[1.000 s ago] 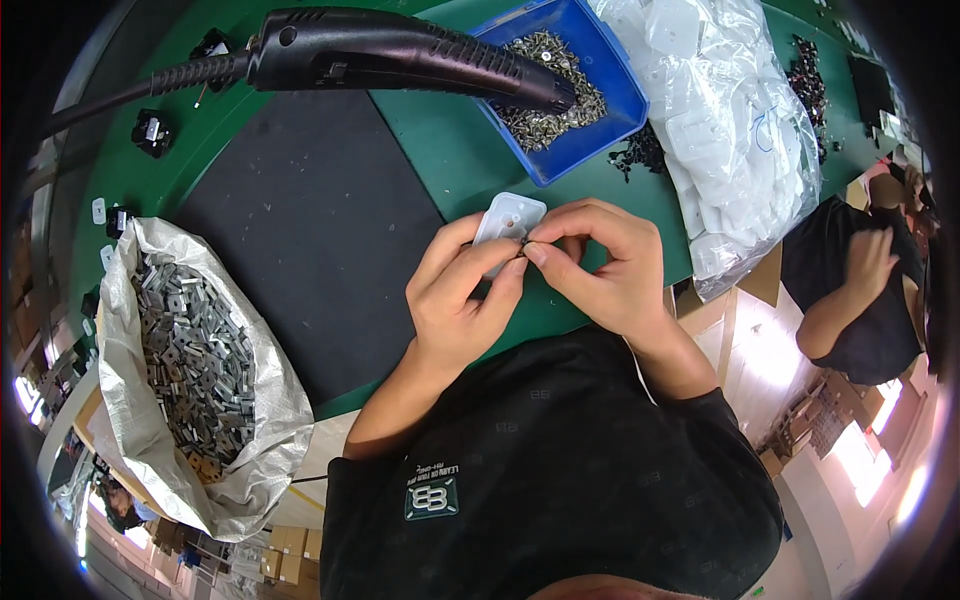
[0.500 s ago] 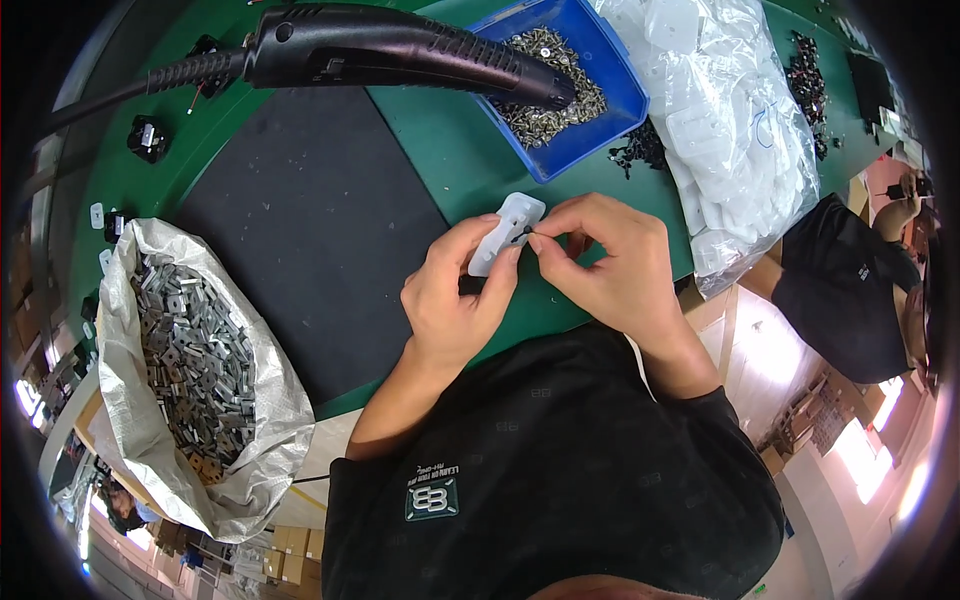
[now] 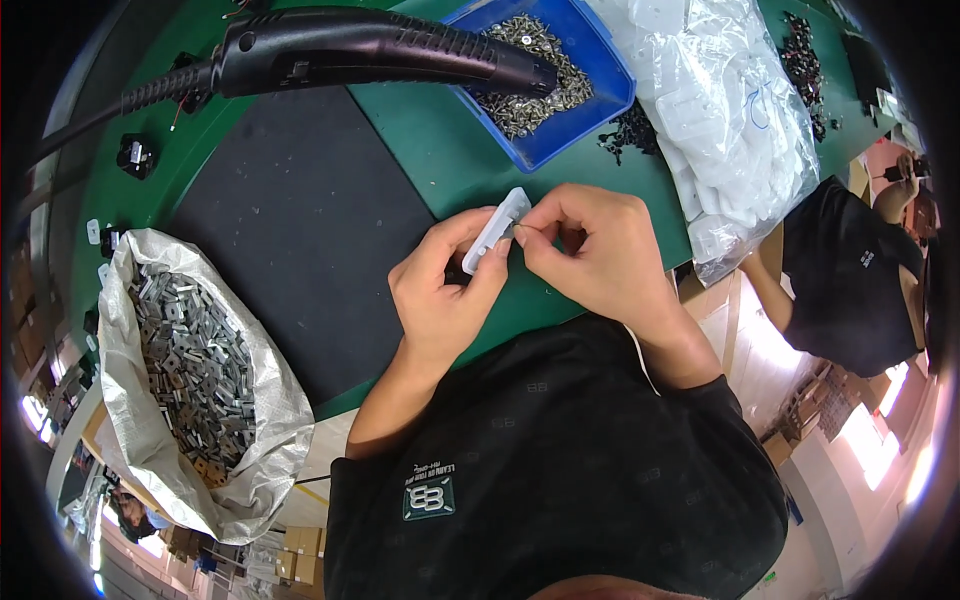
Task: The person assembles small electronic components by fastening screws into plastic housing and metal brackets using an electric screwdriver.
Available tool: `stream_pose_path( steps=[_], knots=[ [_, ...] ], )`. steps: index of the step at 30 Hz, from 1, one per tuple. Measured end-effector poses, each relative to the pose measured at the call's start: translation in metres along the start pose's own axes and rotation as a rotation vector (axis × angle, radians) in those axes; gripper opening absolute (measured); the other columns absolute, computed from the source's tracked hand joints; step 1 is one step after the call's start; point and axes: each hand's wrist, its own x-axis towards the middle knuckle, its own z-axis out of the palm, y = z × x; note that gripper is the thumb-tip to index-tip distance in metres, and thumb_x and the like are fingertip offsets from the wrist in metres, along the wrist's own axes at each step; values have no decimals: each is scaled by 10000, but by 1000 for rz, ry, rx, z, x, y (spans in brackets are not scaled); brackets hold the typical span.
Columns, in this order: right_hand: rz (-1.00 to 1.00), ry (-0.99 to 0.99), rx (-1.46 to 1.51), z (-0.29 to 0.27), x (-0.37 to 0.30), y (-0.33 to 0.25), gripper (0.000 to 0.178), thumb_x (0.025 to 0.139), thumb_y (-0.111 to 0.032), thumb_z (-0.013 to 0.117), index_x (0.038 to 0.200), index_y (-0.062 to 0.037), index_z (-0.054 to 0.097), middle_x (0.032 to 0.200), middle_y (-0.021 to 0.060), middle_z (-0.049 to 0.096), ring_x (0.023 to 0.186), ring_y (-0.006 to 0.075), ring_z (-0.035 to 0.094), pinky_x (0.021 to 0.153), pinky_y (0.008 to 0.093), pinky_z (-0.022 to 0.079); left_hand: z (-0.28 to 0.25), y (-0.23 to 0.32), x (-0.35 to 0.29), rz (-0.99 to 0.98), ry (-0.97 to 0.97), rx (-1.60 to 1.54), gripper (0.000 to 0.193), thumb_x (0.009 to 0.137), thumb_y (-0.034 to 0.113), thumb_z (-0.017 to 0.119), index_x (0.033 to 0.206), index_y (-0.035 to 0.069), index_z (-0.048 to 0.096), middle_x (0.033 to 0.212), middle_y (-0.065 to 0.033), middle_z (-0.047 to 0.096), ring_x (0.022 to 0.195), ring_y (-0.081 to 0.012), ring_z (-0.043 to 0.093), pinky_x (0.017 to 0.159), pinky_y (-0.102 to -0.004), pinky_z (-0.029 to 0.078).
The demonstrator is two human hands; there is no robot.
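Observation:
A small translucent white plastic cover (image 3: 497,232), long with rounded ends, is tilted up on its edge in my left hand (image 3: 440,277). The fingers lie behind the cover and the thumb presses its near side. Thumb and forefinger of my right hand (image 3: 597,255) are pinched together at the cover's right side. Between those fingertips is a tiny dark part, mostly hidden and too small to name. Both hands are above the green table (image 3: 535,300), close to my body.
A black electric screwdriver (image 3: 370,48) hangs over a blue bin (image 3: 622,100) of screws (image 3: 535,105). Right of it lie small black parts (image 3: 630,135) and a clear bag of white plastic pieces (image 3: 715,120). On the left are a black mat (image 3: 310,240) and a sack of metal pieces (image 3: 195,360).
The cover has turned more edge-on, and the small dark part at my right fingertips is now less visible. Both hands have shifted slightly left in view.

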Motion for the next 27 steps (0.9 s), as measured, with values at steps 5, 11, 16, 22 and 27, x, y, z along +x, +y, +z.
stream_pose_path(
  steps=[5, 11, 16, 22, 27],
  knots=[
    [37, -54, 68, -3, 1, 4, 95, 753, -54, 717, 771, 15, 655, 619, 18, 604, 520, 37, 484, 469, 219, 383, 2, 0, -2, 30, 2, 25, 242, 803, -29, 707, 1040, -23, 663, 873, -52, 708, 708, -61, 629, 628, -203, 497],
    [99, -104, 117, -6, 4, 2, 84, 755, -49, 696, 771, 20, 650, 612, 18, 598, 529, 38, 491, 479, 218, 394, 1, 2, 1, 13, -9, 46, 233, 804, -32, 703, 1035, -29, 670, 872, -54, 706, 705, -49, 614, 624, -195, 489],
    [168, -138, 211, -10, 5, 4, 119, 745, -100, 700, 760, 10, 656, 627, 50, 622, 553, 106, 560, 517, 253, 441, 0, 2, -2, -103, -6, -47, 243, 816, -27, 703, 1055, -45, 660, 871, -63, 703, 712, -50, 604, 628, -193, 484],
    [169, -163, 219, -12, 6, 5, 159, 731, -156, 701, 754, -2, 671, 648, 102, 654, 582, 205, 650, 570, 301, 505, -1, 4, -3, -142, -22, -53, 260, 827, -28, 693, 1081, -59, 644, 917, -79, 705, 760, -75, 627, 670, -210, 503],
    [132, -139, 165, -8, 3, 5, 162, 731, -163, 699, 753, -5, 671, 659, 108, 662, 601, 234, 664, 593, 321, 521, -1, 2, -4, -107, -37, -36, 253, 836, -26, 681, 1082, -65, 638, 949, -100, 707, 811, -98, 648, 717, -230, 521]
  ],
)
